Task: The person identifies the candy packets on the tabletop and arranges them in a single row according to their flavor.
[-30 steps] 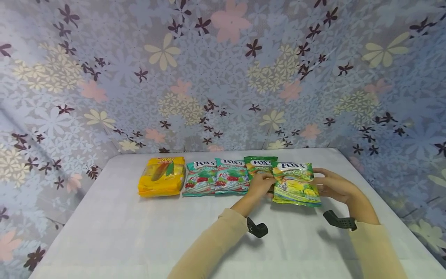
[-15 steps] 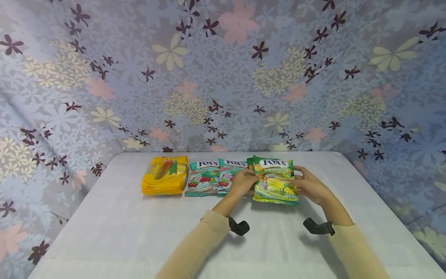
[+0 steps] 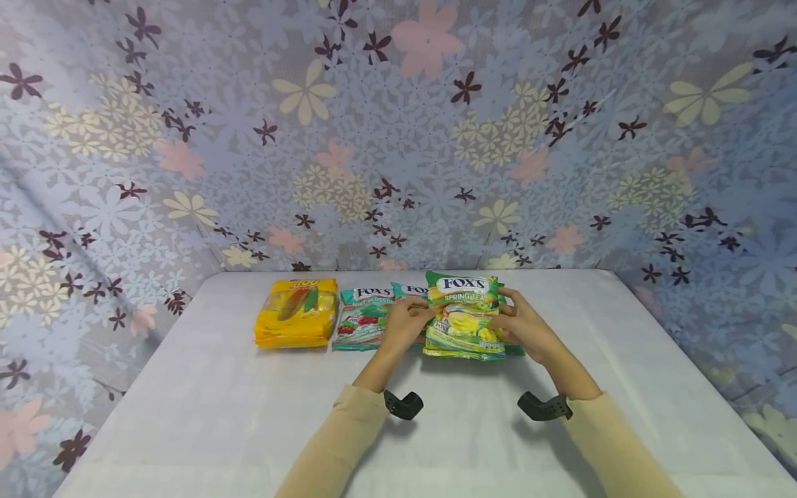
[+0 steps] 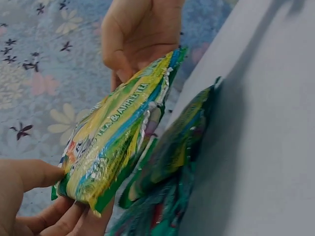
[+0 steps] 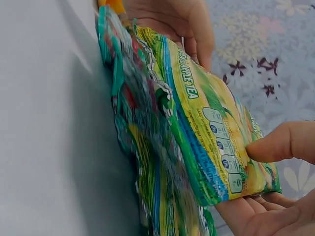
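A green and yellow Fox's Spring Tea candy bag [image 3: 463,326] is held up in front of the row, its printed face towards me. My left hand [image 3: 401,326] pinches its left edge, thumb in front and fingers behind, as the left wrist view shows. At the opposite edge my right hand [image 3: 530,333] grips it the same way, its thumb [image 5: 275,146] on the printed face. A second Spring Tea bag [image 4: 172,150] lies behind and below, mostly hidden. Two teal Fox's Mint Blossom bags are to the left, the nearer one [image 3: 362,325] in plain sight, the other [image 3: 407,291] largely covered.
A bulky yellow packet [image 3: 295,332] with a mango picture lies at the left end of the row. The white-covered table [image 3: 205,415] meets a flower-patterned cloth backdrop [image 3: 398,138] close behind the bags. Each wrist carries a black camera mount.
Both hands have carried the held Spring Tea bag leftward, from the right end of the row to in front of the second Spring Tea bag and the right Mint Blossom bag.
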Motion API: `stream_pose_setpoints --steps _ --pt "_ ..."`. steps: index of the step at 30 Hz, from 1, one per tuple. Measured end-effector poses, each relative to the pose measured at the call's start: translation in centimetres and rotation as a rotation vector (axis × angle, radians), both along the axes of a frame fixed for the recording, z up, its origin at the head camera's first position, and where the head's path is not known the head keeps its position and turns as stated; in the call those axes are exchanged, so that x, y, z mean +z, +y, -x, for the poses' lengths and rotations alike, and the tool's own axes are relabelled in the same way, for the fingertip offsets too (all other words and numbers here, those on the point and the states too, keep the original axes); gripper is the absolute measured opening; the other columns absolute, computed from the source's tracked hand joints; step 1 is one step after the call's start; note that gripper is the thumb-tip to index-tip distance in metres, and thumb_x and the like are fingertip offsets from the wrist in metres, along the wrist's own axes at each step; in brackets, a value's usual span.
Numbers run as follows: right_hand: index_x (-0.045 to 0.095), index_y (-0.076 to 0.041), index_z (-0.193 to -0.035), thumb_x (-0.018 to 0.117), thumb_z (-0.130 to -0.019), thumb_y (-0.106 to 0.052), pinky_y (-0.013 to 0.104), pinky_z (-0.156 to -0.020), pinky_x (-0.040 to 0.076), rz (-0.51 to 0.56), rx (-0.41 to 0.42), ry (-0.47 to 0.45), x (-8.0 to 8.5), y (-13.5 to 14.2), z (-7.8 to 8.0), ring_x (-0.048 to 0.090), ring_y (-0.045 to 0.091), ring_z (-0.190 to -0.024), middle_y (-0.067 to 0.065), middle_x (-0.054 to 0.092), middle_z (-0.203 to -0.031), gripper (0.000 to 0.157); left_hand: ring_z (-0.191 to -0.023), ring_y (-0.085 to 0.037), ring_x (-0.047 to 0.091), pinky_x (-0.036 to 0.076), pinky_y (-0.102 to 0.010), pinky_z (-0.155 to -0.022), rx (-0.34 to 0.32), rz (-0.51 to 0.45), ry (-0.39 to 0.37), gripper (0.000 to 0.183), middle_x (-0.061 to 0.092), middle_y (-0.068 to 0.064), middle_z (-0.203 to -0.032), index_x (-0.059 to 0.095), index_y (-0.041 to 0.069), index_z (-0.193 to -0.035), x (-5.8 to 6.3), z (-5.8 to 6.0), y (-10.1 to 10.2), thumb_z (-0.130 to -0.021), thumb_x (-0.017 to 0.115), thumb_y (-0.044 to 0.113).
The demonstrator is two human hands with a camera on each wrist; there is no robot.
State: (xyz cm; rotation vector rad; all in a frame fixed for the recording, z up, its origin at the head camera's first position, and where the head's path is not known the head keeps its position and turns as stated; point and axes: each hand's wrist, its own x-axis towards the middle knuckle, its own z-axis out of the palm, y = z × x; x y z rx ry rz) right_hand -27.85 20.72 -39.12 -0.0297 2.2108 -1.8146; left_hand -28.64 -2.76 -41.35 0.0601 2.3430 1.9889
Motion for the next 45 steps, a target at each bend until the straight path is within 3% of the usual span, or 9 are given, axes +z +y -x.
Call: stream_pose_setpoints --steps 3,9,14,22,26,32,40,45 --pt "-0.002 -0.011 -0.155 0.063 -0.088 -0.008 0.034 -0.078 0.048 0.002 -0.013 0.032 0.0 -0.6 0.0 0.036 0.039 -0.132 0.028 0.005 -0.156 0.094 -0.081 -0.022 0.065 0.058 -0.037 -0.061 0.02 -0.002 0.021 0.036 0.067 -0.011 -0.107 0.065 0.005 -0.115 0.4 0.0 -0.7 -0.09 0.07 0.031" --pt "0.002 -0.013 -0.155 0.064 -0.087 -0.009 0.043 -0.09 0.045 0.013 -0.041 0.06 -0.2 -1.5 0.1 0.033 0.041 -0.133 0.026 0.01 -0.156 0.092 -0.072 -0.019 0.064 0.058 -0.043 -0.064 0.025 -0.01 0.069 0.044 0.067 -0.01 -0.106 0.065 0.006 -0.121 0.8 0.1 -1.6 -0.087 0.073 0.032" --pt "0.005 -0.014 -0.155 0.063 -0.086 -0.004 0.028 -0.072 0.049 0.053 -0.059 0.072 -0.4 -1.8 -0.1 0.043 0.036 -0.124 0.024 0.018 -0.155 0.09 -0.071 -0.019 0.065 0.058 -0.048 -0.066 0.004 -0.032 0.097 0.042 0.068 -0.012 -0.106 0.065 0.009 -0.122 0.8 0.0 -2.1 -0.086 0.075 0.028" --pt "0.008 -0.014 -0.154 0.062 -0.085 -0.001 0.034 -0.082 0.05 0.096 -0.06 0.107 -0.1 -2.2 -0.6 0.046 0.038 -0.122 0.024 0.027 -0.151 0.089 -0.076 -0.019 0.066 0.056 -0.053 -0.068 -0.004 -0.086 0.107 0.036 0.069 -0.01 -0.101 0.066 0.013 -0.12 0.7 -0.1 -2.4 -0.086 0.075 0.023" --pt "0.009 -0.014 -0.154 0.061 -0.085 0.001 0.034 -0.081 0.05 0.075 -0.064 0.134 0.1 -2.2 -0.7 0.049 0.036 -0.119 0.024 0.028 -0.151 0.088 -0.077 -0.019 0.066 0.058 -0.049 -0.064 0.006 -0.098 0.128 0.035 0.069 -0.01 -0.102 0.067 0.014 -0.12 0.5 -0.2 -2.2 -0.087 0.075 0.022" --pt "0.016 -0.013 -0.152 0.061 -0.084 0.004 0.031 -0.073 0.052 0.075 -0.07 0.208 0.2 -2.3 -0.7 0.06 0.029 -0.102 0.024 0.038 -0.144 0.083 -0.076 -0.02 0.067 0.058 -0.04 -0.062 0.029 -0.077 0.162 0.034 0.068 -0.01 -0.106 0.067 0.016 -0.12 0.6 -0.3 -1.9 -0.088 0.073 0.022" --pt "0.014 -0.012 -0.153 0.061 -0.086 0.006 0.031 -0.079 0.053 0.062 -0.059 0.249 0.2 -2.4 -0.8 0.046 0.042 -0.124 0.025 0.03 -0.149 0.084 -0.079 -0.024 0.067 0.058 -0.04 -0.061 0.02 -0.086 0.141 0.038 0.066 -0.014 -0.111 0.064 0.011 -0.125 0.5 -0.4 -1.9 -0.089 0.072 0.02" --pt "0.013 -0.013 -0.154 0.061 -0.086 0.005 0.044 -0.092 0.048 0.029 -0.065 0.256 0.3 -2.4 -1.1 0.033 0.045 -0.134 0.025 0.024 -0.152 0.085 -0.085 -0.037 0.065 0.058 -0.045 -0.064 -0.008 -0.105 0.13 0.04 0.064 -0.02 -0.114 0.061 0.006 -0.129 0.7 -0.6 -1.9 -0.09 0.07 0.015"
